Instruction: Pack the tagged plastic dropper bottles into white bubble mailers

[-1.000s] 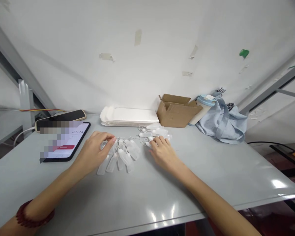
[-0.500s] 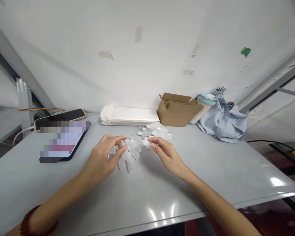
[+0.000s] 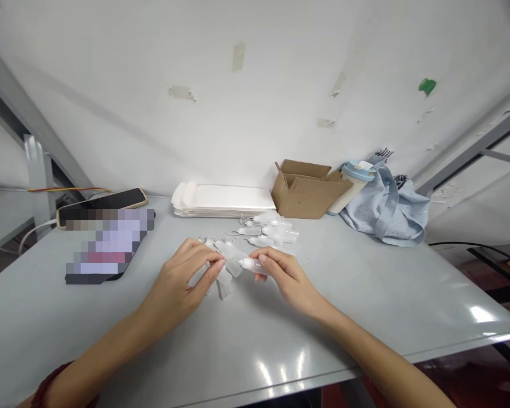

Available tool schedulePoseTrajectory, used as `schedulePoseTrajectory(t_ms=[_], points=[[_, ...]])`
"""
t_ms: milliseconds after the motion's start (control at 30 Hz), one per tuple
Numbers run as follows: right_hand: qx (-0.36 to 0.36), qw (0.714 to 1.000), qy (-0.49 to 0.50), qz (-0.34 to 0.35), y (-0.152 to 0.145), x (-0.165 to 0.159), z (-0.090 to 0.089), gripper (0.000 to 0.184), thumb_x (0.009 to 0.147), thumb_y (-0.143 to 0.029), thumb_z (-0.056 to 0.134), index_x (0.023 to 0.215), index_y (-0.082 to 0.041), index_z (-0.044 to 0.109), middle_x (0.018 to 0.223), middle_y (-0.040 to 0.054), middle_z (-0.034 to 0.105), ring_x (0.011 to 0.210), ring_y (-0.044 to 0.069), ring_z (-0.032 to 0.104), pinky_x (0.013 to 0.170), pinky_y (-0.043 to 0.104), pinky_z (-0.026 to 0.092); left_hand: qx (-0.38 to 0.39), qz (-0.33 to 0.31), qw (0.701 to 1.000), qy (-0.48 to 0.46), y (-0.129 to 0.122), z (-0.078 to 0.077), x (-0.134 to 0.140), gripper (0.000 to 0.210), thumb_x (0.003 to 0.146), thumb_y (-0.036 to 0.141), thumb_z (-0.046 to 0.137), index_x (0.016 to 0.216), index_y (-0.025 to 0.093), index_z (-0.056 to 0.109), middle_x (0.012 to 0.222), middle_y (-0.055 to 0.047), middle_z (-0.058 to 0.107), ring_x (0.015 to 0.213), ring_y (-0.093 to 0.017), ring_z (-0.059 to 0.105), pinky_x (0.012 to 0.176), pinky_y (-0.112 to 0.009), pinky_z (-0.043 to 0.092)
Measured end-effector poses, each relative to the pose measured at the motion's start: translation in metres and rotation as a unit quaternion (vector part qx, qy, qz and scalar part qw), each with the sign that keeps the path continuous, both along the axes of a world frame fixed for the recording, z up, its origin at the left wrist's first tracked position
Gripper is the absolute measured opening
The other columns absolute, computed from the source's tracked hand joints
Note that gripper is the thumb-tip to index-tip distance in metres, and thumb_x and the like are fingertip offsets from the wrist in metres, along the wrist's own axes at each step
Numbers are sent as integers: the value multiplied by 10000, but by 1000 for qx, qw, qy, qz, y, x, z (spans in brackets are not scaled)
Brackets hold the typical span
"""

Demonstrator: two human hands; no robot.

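My right hand holds a small translucent plastic bottle by its body, lying level with the white cap pointing left. My left hand is closed in a pinch just left of that cap, on what looks like the thin cord coming from its tip. Beneath and behind my left fingers lies a cluster of similar bottles, partly hidden by the hand. A second group of the bottles, with thin curved cords at their caps, rests farther back.
Behind the bottles lies a stack of flat white packets. An open cardboard box, a lidded cup and a light blue cloth bag stand at the back right. Two phones, one dark and one lit, are at the left.
My right hand has brought the bottle slightly down and turned it level. My left fingers have moved a little right and closed together near the cap's tip.
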State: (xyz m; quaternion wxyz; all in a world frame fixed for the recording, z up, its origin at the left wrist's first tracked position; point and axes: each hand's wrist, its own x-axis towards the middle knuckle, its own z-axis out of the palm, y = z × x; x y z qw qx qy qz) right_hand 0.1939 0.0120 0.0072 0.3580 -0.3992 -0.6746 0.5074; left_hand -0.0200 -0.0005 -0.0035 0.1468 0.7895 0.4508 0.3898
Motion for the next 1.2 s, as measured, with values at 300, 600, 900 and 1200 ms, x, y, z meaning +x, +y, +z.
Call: schedulePoseTrajectory(t_ms=[300, 600, 900, 1200], points=[[-13, 1000, 10, 14, -5, -2, 0, 296, 941, -434, 425, 901, -195, 595, 678, -13, 521, 664, 132, 487, 663, 280, 401, -206, 1, 973, -101, -5, 8, 6, 317, 886, 439, 466, 700, 244, 635, 732, 20, 630, 708, -159, 556, 690, -262, 432], [-28, 999, 35, 22, -7, -3, -2, 287, 952, -393, 422, 883, -168, 586, 679, -11, 519, 649, 116, 463, 651, 263, 377, -284, -19, 952, -115, -4, 9, 2, 321, 886, 457, 469, 736, 223, 631, 786, 10, 628, 764, -165, 541, 693, -248, 404], [-83, 993, 74, 32, -8, -6, -10, 305, 939, -419, 437, 895, -154, 582, 653, -16, 505, 586, 100, 407, 555, 246, 317, -273, -28, 954, -120, -6, 9, 1, 322, 892, 444, 464, 719, 225, 625, 753, 21, 598, 756, -152, 530, 698, -234, 390], [-103, 991, 83, 28, -8, -6, -10, 314, 931, -436, 441, 877, -154, 568, 646, -15, 502, 567, 96, 389, 541, 248, 302, -281, -11, 950, -136, -10, 12, 4, 335, 870, 459, 478, 683, 221, 622, 769, 15, 615, 745, -153, 530, 695, -239, 398]])
